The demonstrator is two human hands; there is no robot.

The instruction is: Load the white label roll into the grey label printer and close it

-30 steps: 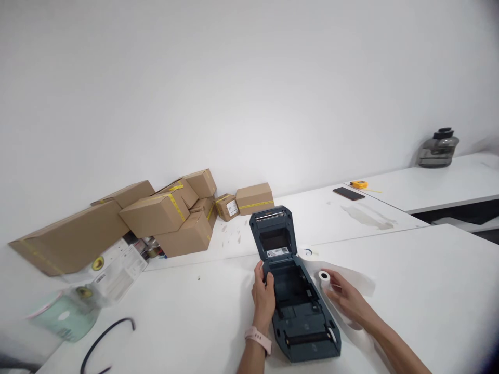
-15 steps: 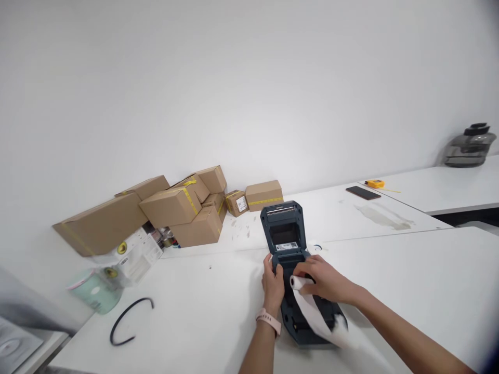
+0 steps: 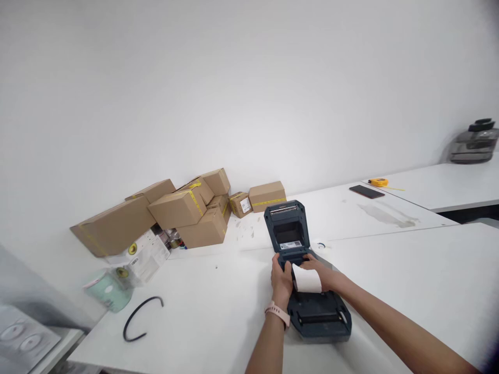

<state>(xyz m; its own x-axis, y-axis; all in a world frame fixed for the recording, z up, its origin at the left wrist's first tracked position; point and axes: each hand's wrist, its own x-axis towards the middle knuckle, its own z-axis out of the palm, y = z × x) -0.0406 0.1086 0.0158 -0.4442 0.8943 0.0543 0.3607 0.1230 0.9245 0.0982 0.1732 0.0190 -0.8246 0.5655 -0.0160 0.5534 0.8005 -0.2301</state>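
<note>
A dark blue label printer rests on the white table with its lid raised. My left hand grips the printer's left side, thumb near a white paper roll. A pink band circles that wrist. My right hand reaches in from the right and is closed around the roll inside the printer body; some of its fingers are hidden behind the paper.
Stacked cardboard boxes stand at the back left by the wall. A green container and a black curved strip lie left. Toward the back right are a phone, a yellow tape measure and a dark translucent jug.
My right hand has lowered the roll into the printer body and turned it. The loose paper strip no longer hangs across the printer's front. My left hand stays on the printer's side.
</note>
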